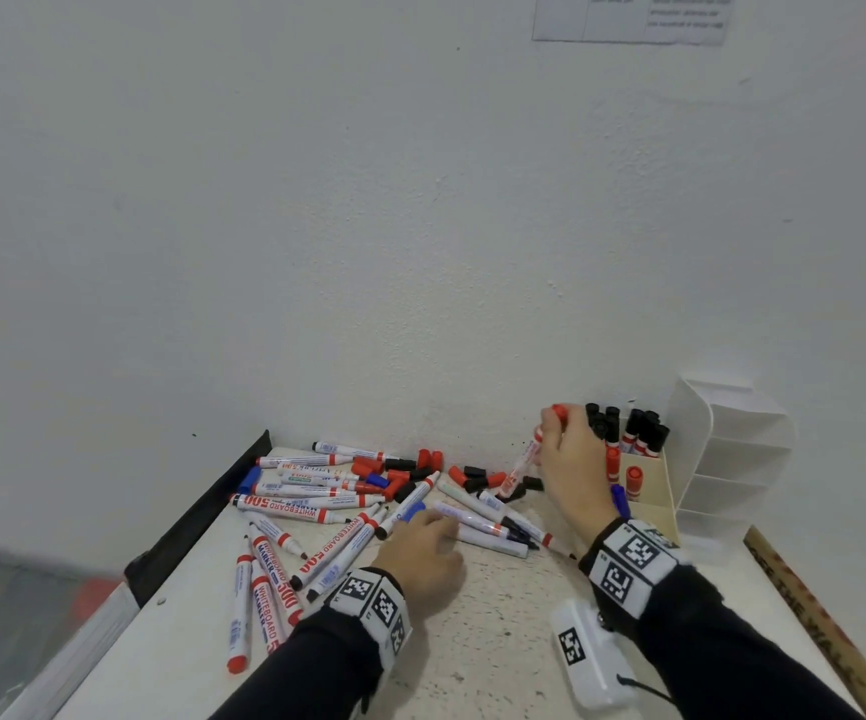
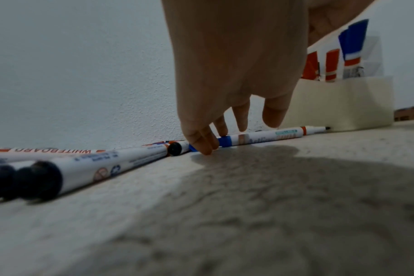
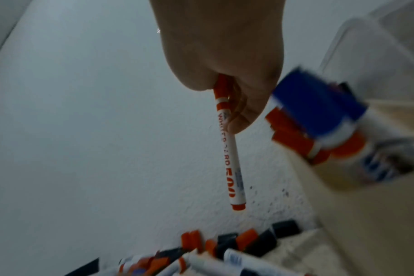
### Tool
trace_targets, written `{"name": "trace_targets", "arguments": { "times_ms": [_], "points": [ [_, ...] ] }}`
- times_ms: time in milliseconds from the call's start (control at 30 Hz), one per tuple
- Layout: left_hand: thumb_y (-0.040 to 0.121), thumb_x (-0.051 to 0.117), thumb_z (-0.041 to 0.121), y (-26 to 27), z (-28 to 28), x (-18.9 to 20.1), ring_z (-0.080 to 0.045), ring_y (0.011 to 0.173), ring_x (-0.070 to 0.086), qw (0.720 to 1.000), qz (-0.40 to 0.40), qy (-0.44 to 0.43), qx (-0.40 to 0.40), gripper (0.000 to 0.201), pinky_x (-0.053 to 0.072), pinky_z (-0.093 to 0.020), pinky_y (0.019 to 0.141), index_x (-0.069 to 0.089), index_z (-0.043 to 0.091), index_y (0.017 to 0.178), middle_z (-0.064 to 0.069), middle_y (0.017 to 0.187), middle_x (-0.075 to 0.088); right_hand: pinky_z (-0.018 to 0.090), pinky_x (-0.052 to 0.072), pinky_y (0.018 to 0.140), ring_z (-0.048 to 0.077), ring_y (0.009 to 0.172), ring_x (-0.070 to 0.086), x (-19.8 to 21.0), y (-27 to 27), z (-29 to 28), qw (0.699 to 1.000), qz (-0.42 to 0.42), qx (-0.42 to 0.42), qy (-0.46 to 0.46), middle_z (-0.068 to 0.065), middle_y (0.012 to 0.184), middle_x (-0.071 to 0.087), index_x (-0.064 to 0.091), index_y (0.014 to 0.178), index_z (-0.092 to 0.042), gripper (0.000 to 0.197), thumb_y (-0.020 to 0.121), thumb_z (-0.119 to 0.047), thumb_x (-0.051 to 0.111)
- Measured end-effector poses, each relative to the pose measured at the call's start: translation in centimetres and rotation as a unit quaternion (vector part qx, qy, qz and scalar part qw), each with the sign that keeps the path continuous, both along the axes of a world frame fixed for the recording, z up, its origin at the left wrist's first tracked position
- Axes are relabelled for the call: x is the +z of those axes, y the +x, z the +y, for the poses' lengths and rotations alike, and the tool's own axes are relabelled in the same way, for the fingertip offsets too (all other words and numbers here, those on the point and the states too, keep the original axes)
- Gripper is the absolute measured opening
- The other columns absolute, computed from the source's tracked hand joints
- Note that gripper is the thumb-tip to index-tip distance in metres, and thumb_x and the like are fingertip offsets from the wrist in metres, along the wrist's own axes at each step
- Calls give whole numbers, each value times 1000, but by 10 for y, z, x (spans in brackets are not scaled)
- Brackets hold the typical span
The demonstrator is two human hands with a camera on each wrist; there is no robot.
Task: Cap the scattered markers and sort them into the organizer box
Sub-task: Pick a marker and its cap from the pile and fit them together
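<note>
Red marker (image 1: 527, 456), capped, held tilted above the counter (image 1: 498, 615) near its back edge, just left of the organizer box (image 1: 651, 491). Right hand (image 1: 571, 459) fingers curled round its upper end. Left hand (image 1: 428, 545) fingertips (image 2: 201, 142) pinching a blue cap (image 1: 412, 511) at the pile of loose markers (image 1: 316, 511), back left corner. Box already holds capped markers.

1. Even, soft, rather dim light; white wall (image 1: 316, 200) without glare.
2. Left wrist view: broad soft shadow on the speckled tabletop (image 2: 296, 186); near marker (image 2: 59, 175) out of focus.
3. Right wrist view: blue-capped marker (image 3: 319, 104) motion-blurred.
4. Head view bends at its edges.
</note>
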State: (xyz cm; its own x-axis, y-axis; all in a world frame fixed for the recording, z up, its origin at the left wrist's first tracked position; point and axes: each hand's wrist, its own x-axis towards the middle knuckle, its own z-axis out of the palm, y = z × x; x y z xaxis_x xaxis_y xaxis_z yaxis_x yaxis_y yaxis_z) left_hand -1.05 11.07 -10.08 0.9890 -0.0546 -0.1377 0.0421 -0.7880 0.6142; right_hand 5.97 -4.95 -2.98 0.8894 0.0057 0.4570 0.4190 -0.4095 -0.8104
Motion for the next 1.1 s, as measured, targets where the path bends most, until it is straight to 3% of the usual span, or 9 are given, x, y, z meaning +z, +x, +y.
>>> {"name": "trace_targets", "arguments": {
  "times_ms": [100,200,333,467,567,700,867,967,1100],
  "points": [
    [91,46,26,-1,-7,0,-26,132,28,995,4,99,-18,45,28,-42,110,38,22,136,-1,144,29,20,43,56,15,66,52,19,8,-25,999,16,-51,-2,1,79,55,47,105,-10,26,99,-31,32],
    [93,41,30,3,-12,-3,-26,126,34,989,1,151,-3,42,34,-41,107,38,29,135,-6,138,32,12,37,52,9,65,49,37,12,-55,993,11,-118,-2,-1,77,50,45,101,-9,24,101,-27,30],
    [96,36,36,6,-17,-2,-25,122,39,989,12,143,39,35,36,-39,103,43,32,130,-7,134,40,31,37,70,23,83,52,45,19,-85,985,-12,-173,4,10,94,54,48,110,-2,27,100,-22,33],
    [97,32,39,10,-22,-2,-25,124,42,981,14,184,53,35,36,-42,103,40,32,131,-7,134,46,28,35,68,23,82,51,34,23,-92,986,-17,-145,-85,12,93,54,53,98,-3,24,99,-20,36],
    [98,28,43,11,-26,-4,-29,135,32,974,30,223,36,42,29,-49,108,28,40,140,-10,146,34,22,40,62,22,81,58,21,24,-92,983,14,-85,-162,10,90,58,53,101,-8,17,97,-19,41],
    [98,27,43,10,-32,-3,-28,132,34,967,38,249,44,40,31,-48,106,39,31,134,-9,143,36,21,48,55,15,67,60,6,18,-88,978,42,-63,-193,6,81,61,50,99,-15,6,96,-15,45],
    [95,42,34,7,-33,-3,-27,128,38,974,53,209,73,42,40,-40,103,39,18,135,-10,143,33,38,57,71,18,73,62,6,11,-84,973,40,-54,-222,3,83,59,52,92,-17,9,95,-17,44],
    [94,48,22,4,-30,0,-22,114,51,985,33,140,91,30,45,-36,99,47,15,123,-9,129,47,35,50,80,18,85,54,14,8,-74,962,-39,-98,-253,3,92,57,58,92,-12,13,92,-15,46],
    [89,55,14,-2,-20,9,-19,100,60,990,7,27,137,30,50,-30,91,44,14,117,-5,112,59,21,42,70,14,80,51,35,-7,-43,975,-93,-58,-191,1,89,54,57,93,-10,10,90,-10,48]
  ]
}}
